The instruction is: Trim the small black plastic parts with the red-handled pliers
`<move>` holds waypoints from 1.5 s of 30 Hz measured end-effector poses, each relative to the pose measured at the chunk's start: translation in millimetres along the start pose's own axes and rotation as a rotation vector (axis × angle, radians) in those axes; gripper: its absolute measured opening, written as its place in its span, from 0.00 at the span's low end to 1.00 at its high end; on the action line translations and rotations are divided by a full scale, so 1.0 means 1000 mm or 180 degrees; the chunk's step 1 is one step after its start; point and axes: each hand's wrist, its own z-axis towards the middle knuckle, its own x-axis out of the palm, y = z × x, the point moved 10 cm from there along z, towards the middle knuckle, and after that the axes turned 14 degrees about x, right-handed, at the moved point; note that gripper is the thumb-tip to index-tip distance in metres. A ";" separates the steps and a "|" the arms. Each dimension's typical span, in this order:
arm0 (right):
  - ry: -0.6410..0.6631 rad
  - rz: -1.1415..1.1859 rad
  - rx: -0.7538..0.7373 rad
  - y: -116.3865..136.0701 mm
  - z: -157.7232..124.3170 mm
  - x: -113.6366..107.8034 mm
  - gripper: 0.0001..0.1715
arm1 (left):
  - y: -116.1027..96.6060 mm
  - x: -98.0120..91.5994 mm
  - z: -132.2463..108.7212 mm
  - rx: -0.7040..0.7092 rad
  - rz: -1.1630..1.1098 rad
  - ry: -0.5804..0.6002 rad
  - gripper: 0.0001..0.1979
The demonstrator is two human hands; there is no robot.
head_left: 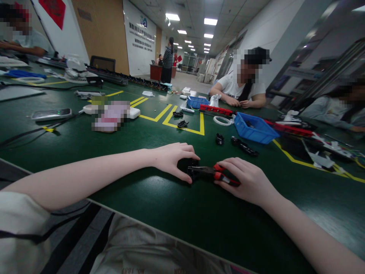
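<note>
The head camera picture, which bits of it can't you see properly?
All in the head view:
Small black part: partly hidden by the left hand and pliers.
Pliers' handles: partly covered by the right hand.
Nearer blue bin: its wall hides most contents.
Person at far right: cut off by the edge.

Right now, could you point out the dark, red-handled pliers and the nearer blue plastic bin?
Dark, red-handled pliers (218,176): head view, on a red handle grip.
Nearer blue plastic bin (253,134): head view, on its near outer wall.
</note>
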 end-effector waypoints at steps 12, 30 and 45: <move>-0.0169 -0.0217 -0.0202 0.004 -0.002 -0.001 0.18 | 0.000 0.000 0.000 0.0010 0.0006 0.0013 0.35; 0.0419 0.0382 0.0298 -0.010 0.003 0.009 0.20 | 0.000 -0.001 0.000 -0.0010 -0.0026 0.0036 0.31; -0.0188 -0.0048 -0.0094 -0.016 -0.005 -0.009 0.25 | -0.004 0.000 0.000 -0.0012 0.0602 0.0168 0.40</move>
